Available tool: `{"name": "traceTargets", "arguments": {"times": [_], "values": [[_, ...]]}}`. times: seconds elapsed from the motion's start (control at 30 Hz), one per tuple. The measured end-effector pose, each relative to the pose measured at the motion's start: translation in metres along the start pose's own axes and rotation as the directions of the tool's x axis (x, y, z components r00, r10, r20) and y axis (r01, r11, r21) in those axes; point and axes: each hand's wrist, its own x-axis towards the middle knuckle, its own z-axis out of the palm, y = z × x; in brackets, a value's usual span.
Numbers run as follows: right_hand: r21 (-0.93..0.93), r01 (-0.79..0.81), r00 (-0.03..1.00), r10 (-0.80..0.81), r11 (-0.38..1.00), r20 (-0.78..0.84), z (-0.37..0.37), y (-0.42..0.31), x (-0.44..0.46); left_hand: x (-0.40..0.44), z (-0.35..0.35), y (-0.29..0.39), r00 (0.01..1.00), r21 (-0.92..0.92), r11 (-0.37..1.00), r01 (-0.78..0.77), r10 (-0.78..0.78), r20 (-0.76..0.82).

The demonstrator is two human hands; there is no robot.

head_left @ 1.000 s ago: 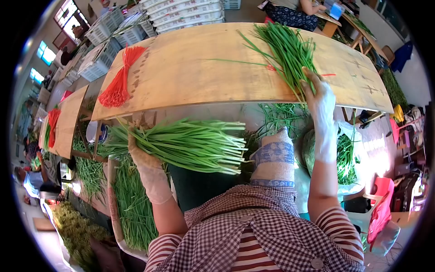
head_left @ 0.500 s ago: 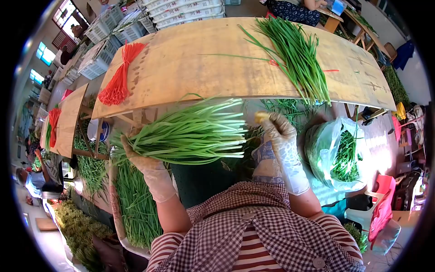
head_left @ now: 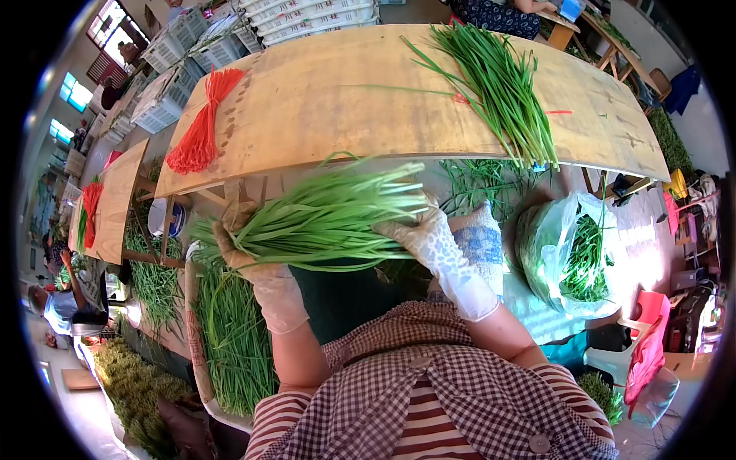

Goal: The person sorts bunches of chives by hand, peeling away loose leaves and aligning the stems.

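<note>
A loose bunch of Chinese chives (head_left: 330, 215) is held level in front of me, its pale stem ends pointing right. My left hand (head_left: 244, 244), in a whitish, stained glove, is closed around the leafy end. At the stem end, my right hand (head_left: 418, 230), gloved too, grips the bunch from below, with part of its fingers hidden by stems. Beyond the bunch, another pile of chives (head_left: 506, 96) lies on the wooden table (head_left: 322, 92), with red strips (head_left: 560, 112) showing under it. A bundle of red ties (head_left: 203, 126) rests at the table's left.
By my left side stands a container full of chives (head_left: 234, 345). To the right sits a clear plastic bag (head_left: 537, 253) with greens inside. White crates (head_left: 310, 19) are stacked behind the table. Another person (head_left: 65, 307) is at the far left.
My right hand has moved left and closed on the stem ends; the yellowish bit at its fingertips no longer shows. The bunch has shifted slightly, with its stem end tilted upward.
</note>
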Motion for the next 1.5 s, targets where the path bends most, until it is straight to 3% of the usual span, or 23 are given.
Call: {"name": "traceTargets", "arguments": {"times": [0.03,0.07,0.17,0.2,0.27,0.3,0.37,0.43,0.47,0.57,0.6,0.63,0.67,0.77,0.8,0.9,0.93,1.03,1.17,1.3,1.43,1.47,1.5], "values": [[0.273,-0.094,0.995,0.094,0.958,0.012,0.003,0.004,0.002,0.002,-0.007,0.003,0.999,-0.07,0.997,0.037,-0.036,0.011],[0.229,-0.049,0.999,0.051,0.972,-0.002,0.003,0.008,0.0,-0.002,-0.012,0.007,0.999,0.143,0.99,0.016,-0.02,0.032],[0.168,0.101,0.994,-0.092,0.981,-0.061,0.001,0.002,-0.008,-0.001,0.002,0.002,0.905,0.532,0.84,-0.104,0.301,-0.299],[0.035,0.139,0.988,-0.137,0.99,-0.066,-0.004,-0.001,-0.013,-0.003,-0.019,0.025,0.994,0.354,0.935,-0.007,0.046,-0.102],[-0.4,0.303,0.919,-0.376,0.865,-0.118,-0.011,0.0,-0.017,-0.006,-0.015,0.034,0.98,0.399,0.917,-0.023,0.1,-0.173],[-0.485,0.509,0.762,-0.634,0.712,-0.131,-0.02,0.021,-0.012,-0.006,-0.011,0.035,0.97,0.421,0.907,-0.031,0.128,-0.206],[-0.313,0.079,0.912,-0.195,0.947,-0.361,-0.037,0.054,-0.002,-0.004,-0.007,0.043,0.971,0.381,0.923,-0.064,0.146,-0.189],[-0.56,0.011,0.862,-0.292,0.829,-0.415,-0.068,0.071,0.001,-0.002,-0.017,0.06,0.964,0.414,0.903,-0.113,0.2,-0.173],[-0.354,0.033,0.853,-0.211,0.935,-0.477,-0.069,0.081,0.003,-0.004,-0.01,0.054,0.946,0.46,0.878,-0.136,0.253,-0.202],[0.288,-0.005,0.998,0.022,0.958,-0.058,-0.065,0.01,-0.001,0.002,-0.043,0.08,0.911,0.521,0.839,-0.157,0.327,-0.252],[0.334,0.075,0.995,-0.092,0.94,0.034,-0.061,-0.004,-0.001,0.002,-0.042,0.074,0.897,0.568,0.81,-0.145,0.35,-0.27],[0.426,-0.062,0.991,0.004,0.903,0.136,-0.055,-0.014,0.0,0.002,-0.041,0.063,0.882,0.613,0.779,-0.133,0.375,-0.285],[0.438,-0.115,0.98,0.03,0.891,0.197,-0.048,-0.007,0.009,0.001,-0.039,0.058,0.866,0.657,0.745,-0.12,0.402,-0.298],[0.473,-0.225,0.955,0.096,0.852,0.281,-0.033,-0.01,0.019,-0.004,-0.064,0.075,0.983,0.642,0.765,-0.054,0.154,-0.102],[0.484,-0.255,0.948,0.119,0.837,0.295,-0.031,-0.014,0.019,-0.011,-0.031,0.044,0.998,0.545,0.838,-0.028,0.054,-0.031],[0.411,-0.178,0.956,0.06,0.894,0.286,-0.025,0.0,0.025,-0.008,-0.015,0.032,0.978,0.408,0.913,-0.014,0.098,-0.186],[0.366,-0.121,0.963,0.02,0.923,0.269,-0.022,0.007,0.029,-0.007,0.001,0.016,0.95,0.5,0.864,-0.059,0.202,-0.236],[0.448,-0.005,0.971,-0.103,0.894,0.215,-0.015,0.012,0.028,-0.008,0.003,0.019,0.992,0.297,0.954,0.035,0.002,-0.124],[0.701,-0.263,0.935,-0.003,0.663,0.355,-0.025,-0.001,0.016,-0.008,0.006,0.012,0.979,0.425,0.905,-0.017,0.103,-0.179],[0.663,-0.163,0.935,-0.099,0.731,0.339,-0.032,-0.002,0.013,-0.006,0.006,0.01,0.978,0.426,0.904,-0.019,0.105,-0.178],[0.369,-0.106,0.939,-0.029,0.923,0.342,-0.032,-0.021,0.009,-0.007,0.016,0.003,0.945,0.528,0.849,-0.03,0.197,-0.263],[0.475,-0.117,0.948,-0.045,0.872,0.316,-0.032,-0.027,0.004,-0.007,0.016,0.003,0.96,0.492,0.87,-0.02,0.154,-0.233],[0.397,-0.018,0.949,-0.11,0.917,0.297,-0.034,-0.02,0.005,-0.007,0.016,0.003,0.973,0.455,0.89,-0.01,0.113,-0.201]]}}
